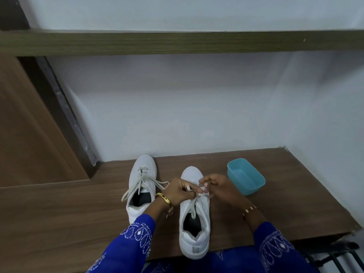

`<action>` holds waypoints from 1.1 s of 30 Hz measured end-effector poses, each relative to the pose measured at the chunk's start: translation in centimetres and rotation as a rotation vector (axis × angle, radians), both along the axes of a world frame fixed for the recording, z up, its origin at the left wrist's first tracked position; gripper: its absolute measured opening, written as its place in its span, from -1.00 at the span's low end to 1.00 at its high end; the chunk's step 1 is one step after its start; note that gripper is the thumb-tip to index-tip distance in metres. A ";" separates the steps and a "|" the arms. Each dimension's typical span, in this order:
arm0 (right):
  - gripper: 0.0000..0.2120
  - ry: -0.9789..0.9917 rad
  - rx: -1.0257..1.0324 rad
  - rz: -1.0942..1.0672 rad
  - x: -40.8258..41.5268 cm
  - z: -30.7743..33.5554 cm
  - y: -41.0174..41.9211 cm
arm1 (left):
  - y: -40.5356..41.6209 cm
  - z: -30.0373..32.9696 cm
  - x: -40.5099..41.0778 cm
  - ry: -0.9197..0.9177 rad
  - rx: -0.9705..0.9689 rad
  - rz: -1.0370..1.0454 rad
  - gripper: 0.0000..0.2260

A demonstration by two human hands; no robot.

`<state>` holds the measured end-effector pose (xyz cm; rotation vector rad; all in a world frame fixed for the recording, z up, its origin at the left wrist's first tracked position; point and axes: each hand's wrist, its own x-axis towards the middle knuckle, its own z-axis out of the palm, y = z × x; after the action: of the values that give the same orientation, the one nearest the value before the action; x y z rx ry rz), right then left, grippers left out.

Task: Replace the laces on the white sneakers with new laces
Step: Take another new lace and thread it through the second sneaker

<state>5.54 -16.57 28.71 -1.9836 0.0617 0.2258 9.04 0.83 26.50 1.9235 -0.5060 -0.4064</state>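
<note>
Your left hand (pixel 180 191) pinches the limp lace (pixel 194 207) on the right shoe (pixel 195 223), right hand (pixel 213 185) apparently pinching too; grip near the tip.

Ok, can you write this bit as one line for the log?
left hand: pinches lace | right hand: fingers at lace | right shoe: being worked | left shoe: laced, loose | blue tub: empty

Under your fingers (pixel 204 184) the near sneaker (pixel 195 223) looks like smooth, matt white leather or imitation, and its flat lace (pixel 194 206) is woven cloth, dull off-white. Left of your fingers the other sneaker (pixel 140 186) has the same finish. Both stand on a wood-grain tabletop (pixel 78 213), smooth with low sheen. Right of your fingers sits a smooth turquoise plastic tub (pixel 246 177). Your bangle (pixel 163 198) is shiny gold-coloured metal; your sleeves (pixel 130 245) are blue embroidered cloth.
</note>
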 end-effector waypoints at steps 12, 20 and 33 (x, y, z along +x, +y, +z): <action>-0.84 0.127 0.150 0.037 0.7 -2.9 1.4 | -0.1 -0.5 -0.3 -0.550 0.227 -0.031 -0.77; -0.80 0.177 0.194 0.037 0.6 -3.2 1.4 | -0.6 -0.7 -0.8 -0.931 0.263 0.019 -0.78; -0.96 -0.138 -0.156 -0.248 -0.5 -4.9 0.6 | 0.8 -3.7 -1.5 -0.700 0.249 0.174 -0.69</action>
<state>5.03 -15.94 23.77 -2.1182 0.2405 -0.0793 7.55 1.64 22.77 2.3164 -0.7509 0.3558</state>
